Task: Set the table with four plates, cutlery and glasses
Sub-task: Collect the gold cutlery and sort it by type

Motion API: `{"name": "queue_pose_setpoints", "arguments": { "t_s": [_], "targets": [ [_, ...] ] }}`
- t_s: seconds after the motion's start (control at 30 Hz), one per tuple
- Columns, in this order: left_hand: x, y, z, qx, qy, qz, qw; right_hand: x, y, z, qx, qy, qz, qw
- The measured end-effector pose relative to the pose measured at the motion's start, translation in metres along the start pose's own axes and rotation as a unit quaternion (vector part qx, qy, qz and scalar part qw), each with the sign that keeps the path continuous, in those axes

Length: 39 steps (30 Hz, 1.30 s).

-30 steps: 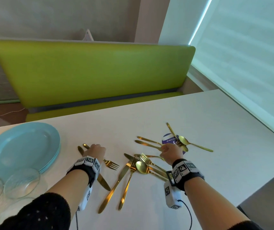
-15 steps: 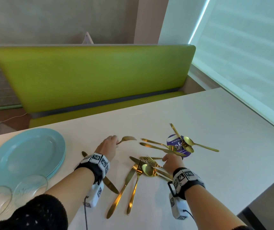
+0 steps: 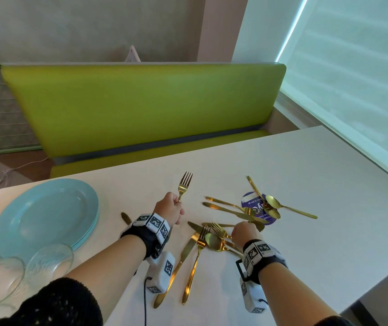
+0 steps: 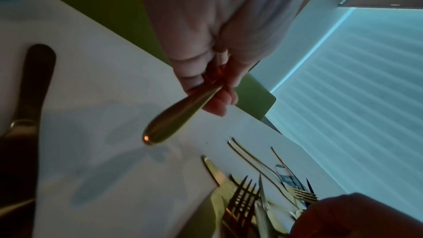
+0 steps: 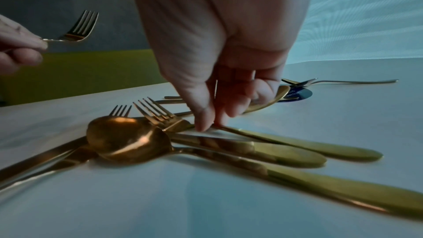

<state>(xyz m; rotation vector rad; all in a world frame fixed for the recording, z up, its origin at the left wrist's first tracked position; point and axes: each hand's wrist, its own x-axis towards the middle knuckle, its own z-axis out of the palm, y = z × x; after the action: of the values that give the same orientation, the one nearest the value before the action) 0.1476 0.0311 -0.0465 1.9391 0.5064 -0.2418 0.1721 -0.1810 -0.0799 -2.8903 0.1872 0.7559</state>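
My left hand (image 3: 170, 209) grips a gold fork (image 3: 184, 183) by its handle and holds it above the white table (image 3: 305, 175), tines up. The left wrist view shows that handle (image 4: 181, 115) sticking out of the curled fingers (image 4: 217, 82). My right hand (image 3: 240, 231) is down in the near pile of gold cutlery. There its thumb and a finger (image 5: 206, 124) pinch the neck of a second fork (image 5: 160, 113). Another gold handle (image 5: 270, 100) runs behind its fingers. A stack of light blue plates (image 3: 44, 220) and clear glasses (image 3: 49, 260) sit at the left.
Loose gold cutlery lies around my right hand: a spoon (image 3: 214, 242), a knife (image 3: 183, 262) and a fork (image 3: 195, 262). More spoons cross a purple round sticker (image 3: 250, 200). Another knife (image 3: 126, 217) lies under my left wrist. A green bench (image 3: 141, 109) runs behind the table.
My left hand has lifted its fork off the table and turned the tines upward. My right hand has drawn back from the purple sticker to the near pile and pinched a fork there.
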Motion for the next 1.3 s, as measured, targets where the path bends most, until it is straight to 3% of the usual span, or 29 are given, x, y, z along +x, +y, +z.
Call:
{"name": "queue_pose_setpoints", "arguments": {
  "t_s": [0.23,0.37,0.53,0.67,0.8,0.97,1.13,1.23,1.3],
  "targets": [
    [-0.003,-0.001,0.003,-0.049,-0.008,-0.015,0.999,0.0,-0.001,0.003,-0.067,0.032,-0.006,0.997],
    [-0.004,0.002,0.005,-0.086,-0.023,-0.016,0.996,-0.006,-0.011,-0.016,-0.02,0.049,-0.016,0.998],
    [-0.004,0.006,0.008,-0.142,-0.05,-0.035,0.988,-0.016,-0.04,-0.051,0.191,0.075,-0.083,0.975],
    [-0.008,0.011,0.011,-0.174,-0.083,-0.045,0.98,-0.028,-0.067,-0.059,0.393,-0.038,-0.058,0.917],
    [-0.011,0.014,0.009,-0.204,-0.119,-0.057,0.97,-0.035,-0.079,-0.051,0.465,-0.083,-0.031,0.881],
    [-0.016,0.011,0.005,-0.231,-0.16,-0.075,0.957,-0.039,-0.09,-0.042,0.464,-0.089,-0.022,0.881],
    [-0.02,0.004,0.004,-0.192,-0.161,-0.053,0.967,-0.038,-0.096,-0.03,0.479,-0.073,-0.012,0.875],
    [-0.022,0.0,0.001,-0.165,-0.152,-0.05,0.973,-0.039,-0.093,-0.027,0.452,-0.057,-0.025,0.89],
    [-0.02,-0.003,-0.003,-0.14,-0.129,-0.053,0.98,-0.041,-0.091,-0.025,0.391,-0.046,-0.021,0.919]
  ]
}}
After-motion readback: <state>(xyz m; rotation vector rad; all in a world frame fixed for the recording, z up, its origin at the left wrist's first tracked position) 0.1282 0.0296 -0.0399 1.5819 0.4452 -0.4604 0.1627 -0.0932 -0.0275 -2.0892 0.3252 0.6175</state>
